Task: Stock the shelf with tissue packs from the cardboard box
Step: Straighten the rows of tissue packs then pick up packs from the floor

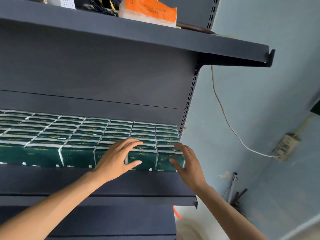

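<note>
Dark green tissue packs (74, 135) stand in tight rows across the grey shelf (121, 184), filling it from the left edge to the right upright. My left hand (117, 158) lies with spread fingers on the front packs near the right end, thumb against the face of one pack (142, 160). My right hand (187, 161) touches the rightmost front pack (166, 163) at the shelf's end, fingers straight. Neither hand grips anything. The cardboard box is out of view.
An upper shelf (155, 37) overhangs the packs and carries an orange tissue pack (150, 12) and dark cables. A slotted upright (188, 101) bounds the shelf on the right. Beyond it, on the blue wall, a white cord (225, 115) runs to a power strip (285, 146).
</note>
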Demonstrator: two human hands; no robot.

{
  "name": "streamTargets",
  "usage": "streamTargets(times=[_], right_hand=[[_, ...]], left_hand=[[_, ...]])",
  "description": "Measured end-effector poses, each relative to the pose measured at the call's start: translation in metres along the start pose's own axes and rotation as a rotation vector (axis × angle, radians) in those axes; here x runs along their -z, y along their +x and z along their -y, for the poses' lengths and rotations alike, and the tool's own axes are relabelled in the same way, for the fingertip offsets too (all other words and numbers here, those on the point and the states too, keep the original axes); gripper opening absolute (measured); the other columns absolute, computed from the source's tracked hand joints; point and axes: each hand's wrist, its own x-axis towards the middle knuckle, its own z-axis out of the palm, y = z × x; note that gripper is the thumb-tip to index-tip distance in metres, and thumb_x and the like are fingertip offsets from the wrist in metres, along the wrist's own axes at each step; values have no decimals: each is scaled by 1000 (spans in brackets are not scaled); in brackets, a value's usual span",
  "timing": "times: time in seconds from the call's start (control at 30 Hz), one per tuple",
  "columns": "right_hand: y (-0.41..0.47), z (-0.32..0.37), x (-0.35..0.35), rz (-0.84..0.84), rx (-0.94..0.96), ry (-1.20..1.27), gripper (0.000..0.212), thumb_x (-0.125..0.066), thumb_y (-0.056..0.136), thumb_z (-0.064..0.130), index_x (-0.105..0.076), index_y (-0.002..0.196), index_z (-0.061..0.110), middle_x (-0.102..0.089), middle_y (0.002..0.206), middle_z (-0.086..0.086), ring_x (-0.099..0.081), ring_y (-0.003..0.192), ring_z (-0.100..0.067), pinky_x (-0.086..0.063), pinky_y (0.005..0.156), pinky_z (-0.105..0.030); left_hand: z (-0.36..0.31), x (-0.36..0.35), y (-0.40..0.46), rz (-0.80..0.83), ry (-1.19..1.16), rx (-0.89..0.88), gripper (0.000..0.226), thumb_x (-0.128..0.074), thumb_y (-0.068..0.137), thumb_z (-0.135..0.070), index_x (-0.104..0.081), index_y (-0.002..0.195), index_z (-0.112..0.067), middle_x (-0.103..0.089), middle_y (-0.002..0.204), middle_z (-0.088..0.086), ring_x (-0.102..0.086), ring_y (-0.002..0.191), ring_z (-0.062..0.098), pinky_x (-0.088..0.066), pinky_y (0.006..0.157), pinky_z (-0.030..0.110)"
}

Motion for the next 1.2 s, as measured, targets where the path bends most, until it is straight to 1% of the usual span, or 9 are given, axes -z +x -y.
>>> streamTargets(times=[0.17,0.23,0.33,0.47,0.57,0.67,0.8,0.93,1.2], right_hand=[[-13,30,9,14,-4,-9,50,-68,92,35,-50,136,21,-54,133,11,-49,123,-8,-30,100,-5],[-22,41,11,2,-9,-37,50,-68,91,36,-51,135,20,-54,133,9,-51,122,-10,-34,99,-8],[-38,58,11,-29,-36,-97,51,-66,89,39,-52,135,20,-55,133,7,-52,121,-14,-42,99,-22],[-63,82,5,-47,-100,-205,55,-65,90,42,-50,138,20,-54,135,5,-50,122,-16,-44,100,-31],[-82,101,0,-43,-155,-273,59,-62,90,47,-48,140,19,-54,137,2,-49,125,-21,-45,102,-38],[-105,123,-3,-53,-208,-332,61,-61,90,48,-46,143,20,-52,138,1,-46,127,-20,-43,104,-37],[-137,152,-5,-82,-256,-392,60,-64,91,47,-45,143,22,-52,138,3,-47,125,-17,-38,103,-29],[-171,170,-7,-97,-342,-428,62,-64,92,47,-42,145,25,-49,144,4,-43,130,-16,-40,106,-33],[-245,178,-4,-68,-465,-428,62,-59,91,52,-43,145,25,-49,145,5,-47,129,-19,-45,105,-41]], left_hand=[[-3,12,-4,-15,-81,-102,66,-62,88,-56,-43,146,-30,-41,144,-17,-37,134,1,-26,115,25],[-4,18,-6,-25,-97,-137,65,-64,87,-53,-46,144,-27,-43,142,-16,-39,132,3,-27,115,23],[-1,22,-12,-42,-73,-185,65,-62,88,-55,-46,143,-24,-46,141,-12,-42,131,7,-30,115,28],[0,29,-24,-37,-34,-239,66,-50,89,-60,-46,143,-23,-48,140,-8,-44,128,11,-34,111,31],[-1,34,-36,-28,-42,-241,65,-55,89,-57,-46,143,-22,-50,140,-6,-45,129,15,-40,109,38],[-2,35,-51,12,-66,-264,66,-68,87,-48,-47,144,-22,-49,140,-6,-44,129,16,-40,108,39],[-7,35,-69,67,-97,-328,65,-69,87,-46,-46,143,-21,-49,138,-6,-45,127,18,-42,106,41],[-19,30,-89,95,-154,-387,64,-70,87,-42,-47,143,-22,-50,137,-6,-44,126,17,-34,108,34],[-52,-2,-127,202,-265,-450,62,-50,85,-52,-50,140,-23,-52,134,-9,-47,123,15,-36,101,31]])
